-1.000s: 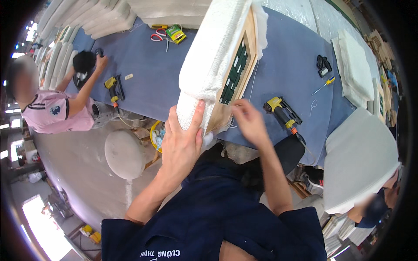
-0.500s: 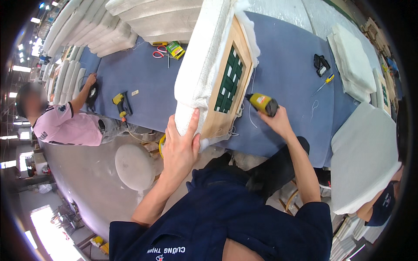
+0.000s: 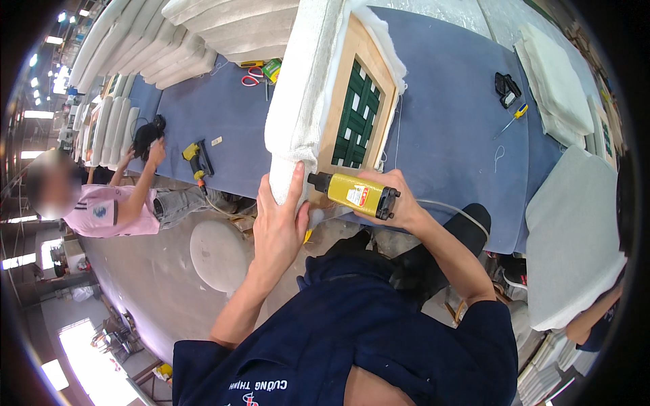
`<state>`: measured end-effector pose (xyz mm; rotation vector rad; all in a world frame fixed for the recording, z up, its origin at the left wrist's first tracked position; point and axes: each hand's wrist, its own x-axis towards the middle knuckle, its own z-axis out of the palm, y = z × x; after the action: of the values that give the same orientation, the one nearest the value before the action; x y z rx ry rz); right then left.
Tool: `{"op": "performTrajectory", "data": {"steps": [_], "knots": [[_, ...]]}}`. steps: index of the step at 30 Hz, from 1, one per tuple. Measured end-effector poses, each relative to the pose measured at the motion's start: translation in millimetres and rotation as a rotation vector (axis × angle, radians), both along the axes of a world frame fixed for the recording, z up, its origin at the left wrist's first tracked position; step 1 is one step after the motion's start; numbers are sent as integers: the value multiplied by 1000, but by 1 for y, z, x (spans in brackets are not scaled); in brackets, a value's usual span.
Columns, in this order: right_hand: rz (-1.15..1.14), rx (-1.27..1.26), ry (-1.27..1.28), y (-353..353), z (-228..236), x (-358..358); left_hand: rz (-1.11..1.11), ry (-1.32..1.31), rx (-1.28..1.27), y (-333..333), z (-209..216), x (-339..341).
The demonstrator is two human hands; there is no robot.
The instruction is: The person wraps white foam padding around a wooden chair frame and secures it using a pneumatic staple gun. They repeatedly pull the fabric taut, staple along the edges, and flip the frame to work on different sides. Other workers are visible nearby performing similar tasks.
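A seat cushion in pale fabric (image 3: 298,81) stands on edge, showing its wooden frame (image 3: 386,80) and dark green woven webbing (image 3: 357,118). White padding sticks out along the frame's far edge. My left hand (image 3: 279,220) is closed on the near corner, its fingers pressing the folded fabric. In my right hand (image 3: 405,196) is a yellow staple gun (image 3: 353,192) with a black nose. The nose points left at the fabric by my left fingers; whether it touches cannot be made out. A hose trails behind my right wrist.
Another yellow staple gun (image 3: 196,159), red-handled scissors (image 3: 251,80), a screwdriver (image 3: 513,120) and a black object (image 3: 506,90) lie on the blue table (image 3: 447,101). Stacked cushions (image 3: 233,27) stand behind. Left, a co-worker in pink (image 3: 108,210) holds something black.
My right hand has brought the staple gun left, from over the table to the cushion's near corner. The cushion has shifted slightly. The co-worker now has both hands at the black object.
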<state>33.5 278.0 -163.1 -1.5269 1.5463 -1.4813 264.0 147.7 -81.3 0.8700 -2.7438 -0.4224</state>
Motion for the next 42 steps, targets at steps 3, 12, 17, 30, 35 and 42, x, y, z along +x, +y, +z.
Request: {"op": "performTrajectory", "data": {"steps": [3, 12, 17, 30, 35, 42], "knots": [[42, 6, -70, 6, 0, 9, -5, -7, 14, 0, 3, -2], [98, 97, -51, 14, -2, 36, -14, -141, 109, -4, 15, 4], [98, 153, 44, 22, 5, 37, -98, -204, 198, -10, 34, 2], [-808, 263, 453, 153, -41, -110, -369, 351, 282, -123, 85, -47], [-1009, 192, 521, 236, -7, -88, -168, 112, 630, -170, 73, -158], [-2053, 9, 652, 475, 133, -60, -220, 10, 146, -252, 25, -206]]}}
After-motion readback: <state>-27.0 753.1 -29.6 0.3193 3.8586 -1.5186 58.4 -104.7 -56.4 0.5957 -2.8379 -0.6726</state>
